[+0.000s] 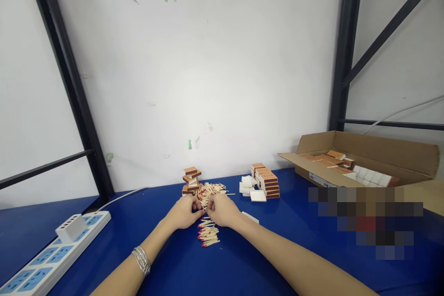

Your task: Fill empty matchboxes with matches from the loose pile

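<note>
My left hand (pixel 183 212) and my right hand (pixel 222 209) meet over a pile of red-tipped matches (pixel 210 189) on the blue table (pixel 166 259). The fingers of both hands are curled and pinch a bunch of matches between them. More matches (pixel 208 233) lie loose just below my hands. A small stack of brown matchboxes (pixel 191 180) stands behind my left hand. A white inner tray (pixel 250 217) lies by my right wrist.
Two stacks of brown matchboxes (pixel 267 181) with white trays (pixel 252 190) stand to the right. An open cardboard box (pixel 367 159) with more boxes sits at the far right. A white and blue power strip (pixel 52 256) lies at the left, and black frame bars (pixel 69 78) rise along the wall.
</note>
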Demonstrator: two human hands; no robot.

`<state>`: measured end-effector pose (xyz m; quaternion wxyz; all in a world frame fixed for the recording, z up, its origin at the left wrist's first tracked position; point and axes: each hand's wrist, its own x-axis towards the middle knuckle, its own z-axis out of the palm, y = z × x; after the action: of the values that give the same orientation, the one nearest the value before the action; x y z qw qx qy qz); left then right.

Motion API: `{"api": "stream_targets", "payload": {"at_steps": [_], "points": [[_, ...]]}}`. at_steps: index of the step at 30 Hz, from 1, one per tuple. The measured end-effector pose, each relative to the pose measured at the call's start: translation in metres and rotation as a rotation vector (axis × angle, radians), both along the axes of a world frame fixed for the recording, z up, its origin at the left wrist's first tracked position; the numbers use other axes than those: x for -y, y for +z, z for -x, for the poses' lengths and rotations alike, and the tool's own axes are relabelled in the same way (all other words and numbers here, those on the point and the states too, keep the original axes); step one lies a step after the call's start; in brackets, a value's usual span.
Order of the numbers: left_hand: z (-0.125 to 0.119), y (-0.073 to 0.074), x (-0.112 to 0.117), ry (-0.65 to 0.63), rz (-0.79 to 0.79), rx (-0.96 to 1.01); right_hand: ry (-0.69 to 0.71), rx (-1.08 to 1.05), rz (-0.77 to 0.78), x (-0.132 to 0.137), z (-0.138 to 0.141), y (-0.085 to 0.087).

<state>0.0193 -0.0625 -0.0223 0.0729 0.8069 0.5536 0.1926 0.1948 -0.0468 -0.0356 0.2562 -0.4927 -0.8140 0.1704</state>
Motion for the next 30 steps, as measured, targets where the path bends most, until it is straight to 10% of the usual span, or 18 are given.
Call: {"api": "stream_targets", "payload": {"at_steps": [30], "points": [[-0.004, 0.002, -0.001, -0.036, 0.058, -0.004, 0.008, 0.065, -0.041, 0.002, -0.018, 0.010]]}}
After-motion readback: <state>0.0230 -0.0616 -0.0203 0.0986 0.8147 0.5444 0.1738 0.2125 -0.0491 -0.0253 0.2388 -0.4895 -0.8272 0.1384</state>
